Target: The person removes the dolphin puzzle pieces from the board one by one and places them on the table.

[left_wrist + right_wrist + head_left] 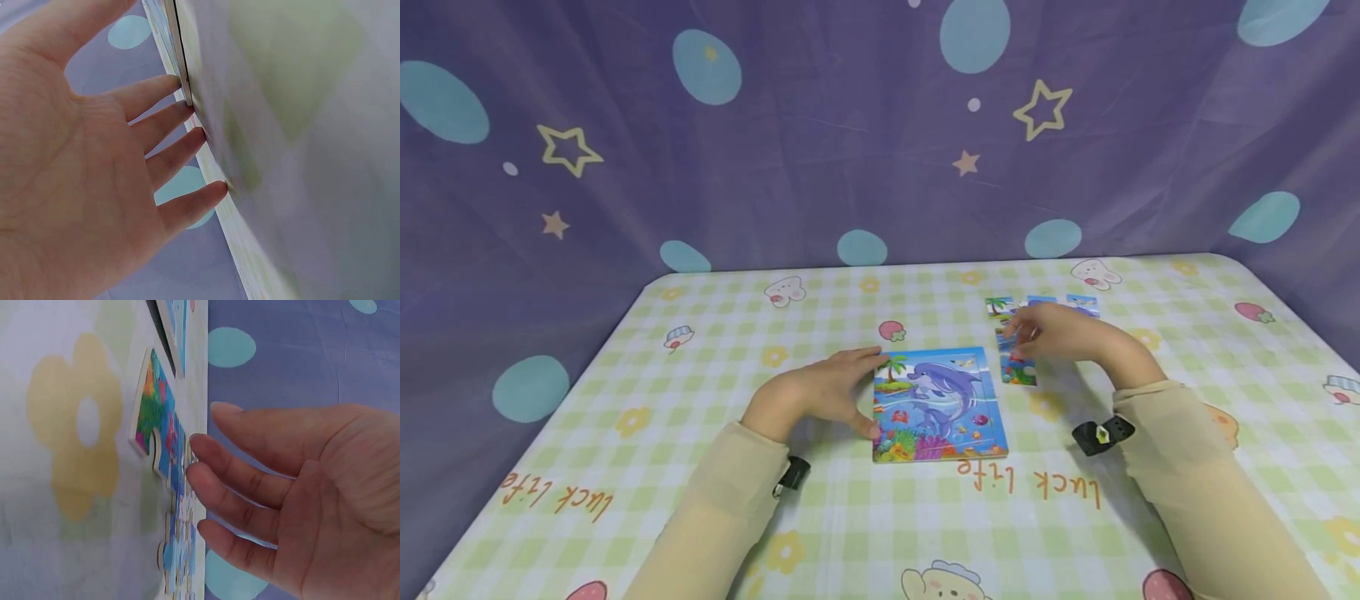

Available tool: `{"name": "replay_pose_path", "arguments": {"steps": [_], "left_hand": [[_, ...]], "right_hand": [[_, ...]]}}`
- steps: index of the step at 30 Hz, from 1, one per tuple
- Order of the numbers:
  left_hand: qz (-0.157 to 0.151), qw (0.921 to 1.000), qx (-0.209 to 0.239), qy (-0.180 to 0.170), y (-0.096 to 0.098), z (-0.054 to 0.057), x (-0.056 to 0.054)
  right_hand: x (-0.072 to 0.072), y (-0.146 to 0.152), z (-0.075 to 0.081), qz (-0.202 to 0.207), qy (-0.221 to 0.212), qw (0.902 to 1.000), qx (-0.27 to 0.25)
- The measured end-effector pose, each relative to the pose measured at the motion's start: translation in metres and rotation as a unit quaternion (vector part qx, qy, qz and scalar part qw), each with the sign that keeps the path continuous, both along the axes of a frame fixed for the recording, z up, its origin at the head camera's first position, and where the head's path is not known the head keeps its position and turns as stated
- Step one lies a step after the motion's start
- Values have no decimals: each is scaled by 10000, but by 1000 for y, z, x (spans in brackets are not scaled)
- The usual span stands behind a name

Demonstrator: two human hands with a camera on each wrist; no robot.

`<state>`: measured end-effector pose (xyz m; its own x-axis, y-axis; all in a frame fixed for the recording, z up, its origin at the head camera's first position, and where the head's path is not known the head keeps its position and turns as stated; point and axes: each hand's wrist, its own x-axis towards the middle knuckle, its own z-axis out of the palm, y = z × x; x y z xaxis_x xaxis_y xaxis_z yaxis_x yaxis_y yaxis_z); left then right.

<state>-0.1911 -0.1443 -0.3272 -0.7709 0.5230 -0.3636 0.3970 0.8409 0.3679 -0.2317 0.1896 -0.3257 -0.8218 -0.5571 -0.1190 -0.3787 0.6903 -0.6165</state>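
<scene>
A square dolphin picture board (936,404), looking like a jigsaw tray, lies flat on the table. My left hand (826,390) rests at its left side, thumb and fingers spread. In the left wrist view, fingertips touch the board's thin edge (180,56). To the board's right lie several jigsaw pieces (1018,372) with sea and palm-tree print. My right hand (1058,333) hovers over them, partly hiding them. In the right wrist view, its thumb and loosely bent fingers are apart with nothing between them, close to a coral-printed piece (150,412).
A green and white checked cloth (835,533) printed with flowers, strawberries and lettering covers the table. Behind it hangs a purple curtain (820,167) with stars and blue ovals. Black straps (1102,435) are on both wrists.
</scene>
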Motion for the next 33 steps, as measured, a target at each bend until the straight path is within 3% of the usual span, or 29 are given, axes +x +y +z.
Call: {"name": "replay_pose_path", "arguments": {"steps": [5,18,25,33], "left_hand": [[24,10000,-1,-6,-1,0,1],[2,10000,12,-8,0,1,0],[10,10000,44,-27,0,1,2],[13,10000,26,-12,0,-1,0]], "right_hand": [[2,-11,2,100,94,9999,-75],[19,-42,9,377,-180,9988,-259],[24,-52,8,712,143,9970,-258],[30,-62,7,924,137,9953,-242]]}}
